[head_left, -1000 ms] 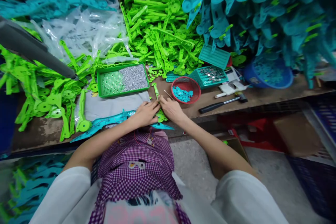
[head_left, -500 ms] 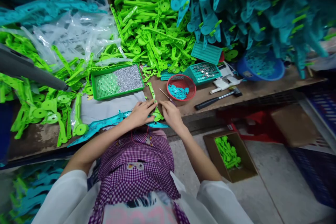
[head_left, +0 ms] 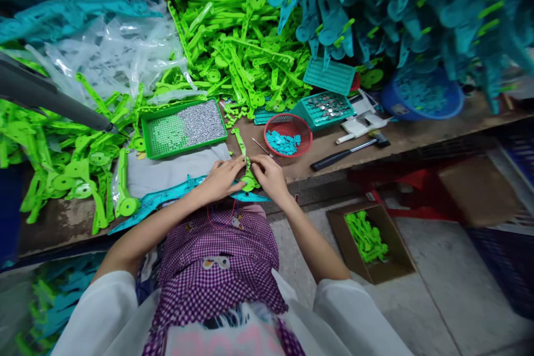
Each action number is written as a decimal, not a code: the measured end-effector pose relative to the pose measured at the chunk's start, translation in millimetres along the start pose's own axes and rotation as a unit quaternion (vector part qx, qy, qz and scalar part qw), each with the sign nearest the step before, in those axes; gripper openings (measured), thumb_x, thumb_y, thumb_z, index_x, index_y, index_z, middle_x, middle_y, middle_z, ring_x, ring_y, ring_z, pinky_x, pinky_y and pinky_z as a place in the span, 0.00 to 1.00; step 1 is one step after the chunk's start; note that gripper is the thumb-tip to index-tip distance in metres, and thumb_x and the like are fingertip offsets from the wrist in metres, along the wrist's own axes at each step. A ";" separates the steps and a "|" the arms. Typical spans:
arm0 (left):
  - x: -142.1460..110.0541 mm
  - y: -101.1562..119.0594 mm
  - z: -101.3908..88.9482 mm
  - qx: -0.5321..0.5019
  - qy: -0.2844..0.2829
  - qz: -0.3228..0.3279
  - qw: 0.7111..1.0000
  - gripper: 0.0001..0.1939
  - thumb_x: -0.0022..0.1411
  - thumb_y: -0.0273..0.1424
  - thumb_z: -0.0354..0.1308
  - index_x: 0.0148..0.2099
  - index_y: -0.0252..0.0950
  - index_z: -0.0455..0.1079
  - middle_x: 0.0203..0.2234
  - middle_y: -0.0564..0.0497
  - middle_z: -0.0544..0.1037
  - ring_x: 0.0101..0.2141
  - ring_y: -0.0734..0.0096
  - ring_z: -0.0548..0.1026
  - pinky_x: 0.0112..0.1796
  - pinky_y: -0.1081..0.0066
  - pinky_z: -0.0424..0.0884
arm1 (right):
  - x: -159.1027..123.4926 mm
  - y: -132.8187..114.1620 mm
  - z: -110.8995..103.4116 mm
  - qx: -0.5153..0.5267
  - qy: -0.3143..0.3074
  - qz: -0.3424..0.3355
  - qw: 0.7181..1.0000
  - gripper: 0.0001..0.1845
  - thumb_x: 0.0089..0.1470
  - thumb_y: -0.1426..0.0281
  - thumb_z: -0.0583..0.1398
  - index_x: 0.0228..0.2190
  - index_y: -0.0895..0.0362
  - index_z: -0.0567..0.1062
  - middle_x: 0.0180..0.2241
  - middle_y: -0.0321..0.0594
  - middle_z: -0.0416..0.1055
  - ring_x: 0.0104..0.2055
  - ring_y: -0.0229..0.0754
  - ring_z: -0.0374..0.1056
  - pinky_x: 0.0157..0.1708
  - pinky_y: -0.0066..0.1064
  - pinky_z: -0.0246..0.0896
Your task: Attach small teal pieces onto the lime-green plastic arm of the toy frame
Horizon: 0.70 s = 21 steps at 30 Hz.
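Between my two hands lies a bright green plastic arm-shaped part [head_left: 239,142] with a round end, pointing away from me. My left hand [head_left: 223,179] is closed on its left side, thumb near the round end. From the right, my right hand [head_left: 270,177] pinches at the same part with bent fingers; the fingertips' exact hold is too small to tell. Beneath my left hand a long blue plastic part [head_left: 161,198] lies along the bench's front edge. Thin red and blue wires [head_left: 212,217] hang over the purple checked apron [head_left: 246,239].
A green tray [head_left: 164,150] of small metal pieces stands behind a grey cloth [head_left: 154,172]. Rightward are a red basket [head_left: 309,142] of blue pieces, a screwdriver-like tool [head_left: 261,146], a hammer [head_left: 334,159] and a blue tub [head_left: 448,114]. Green parts [head_left: 237,61] are heaped behind.
My hands stay at the green part, with only slight finger shifts. The view has moved a little.
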State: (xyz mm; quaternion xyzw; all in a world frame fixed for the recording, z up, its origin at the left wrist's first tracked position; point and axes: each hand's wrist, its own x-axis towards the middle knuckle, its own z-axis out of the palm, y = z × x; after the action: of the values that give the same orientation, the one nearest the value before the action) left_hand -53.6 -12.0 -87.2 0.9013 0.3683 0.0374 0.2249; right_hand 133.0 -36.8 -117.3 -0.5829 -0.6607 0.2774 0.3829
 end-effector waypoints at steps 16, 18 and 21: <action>-232.2 18.1 54.8 0.033 0.244 -0.116 0.962 0.24 0.62 0.24 0.57 0.57 0.50 0.64 0.47 0.48 0.76 0.48 0.61 0.74 0.47 0.57 0.70 | -5.0 1.4 -1.6 -0.042 -0.015 -0.014 0.999 0.10 0.58 0.68 0.54 0.36 0.56 0.75 0.40 0.46 0.75 0.45 0.46 0.71 0.48 0.42 0.65; -226.7 20.7 50.7 0.039 0.253 -0.145 0.956 0.19 0.63 0.27 0.58 0.54 0.49 0.67 0.48 0.48 0.76 0.50 0.59 0.72 0.48 0.55 0.68 | -7.7 -3.0 -2.5 -0.059 -0.013 -0.022 0.998 0.11 0.58 0.68 0.54 0.38 0.56 0.75 0.42 0.48 0.75 0.47 0.47 0.70 0.49 0.43 0.64; -190.8 20.1 25.7 0.021 0.256 -0.156 0.954 0.14 0.63 0.32 0.58 0.51 0.46 0.71 0.50 0.48 0.75 0.55 0.56 0.67 0.52 0.52 0.63 | -13.8 -19.2 -4.7 -0.081 0.031 -0.038 0.995 0.12 0.59 0.68 0.53 0.39 0.56 0.76 0.43 0.48 0.74 0.48 0.47 0.70 0.50 0.43 0.65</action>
State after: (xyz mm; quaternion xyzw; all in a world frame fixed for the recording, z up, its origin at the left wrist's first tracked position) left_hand -173.1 -164.3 -82.8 0.7976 0.5498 0.2238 0.1070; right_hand 126.6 -54.0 -101.6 -0.5944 -0.6909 0.1899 0.3650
